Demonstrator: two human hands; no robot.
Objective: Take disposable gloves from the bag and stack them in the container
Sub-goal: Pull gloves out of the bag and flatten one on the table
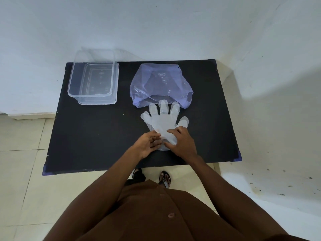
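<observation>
A clear disposable glove (162, 121) lies flat on the black table (97, 136), fingers pointing away from me toward the bag. The bluish see-through bag (160, 84) sits behind it, its mouth facing me. My left hand (147, 144) pinches the glove's cuff at its left side. My right hand (182, 142) rests on the cuff's right side with fingers pressing it down. The clear rectangular container (93, 80) stands at the table's far left, apparently on its lid, with nothing visible inside.
A white wall runs behind the table and to the right. Tiled floor shows to the left and in front. My sandalled feet (165, 179) stand under the table's near edge.
</observation>
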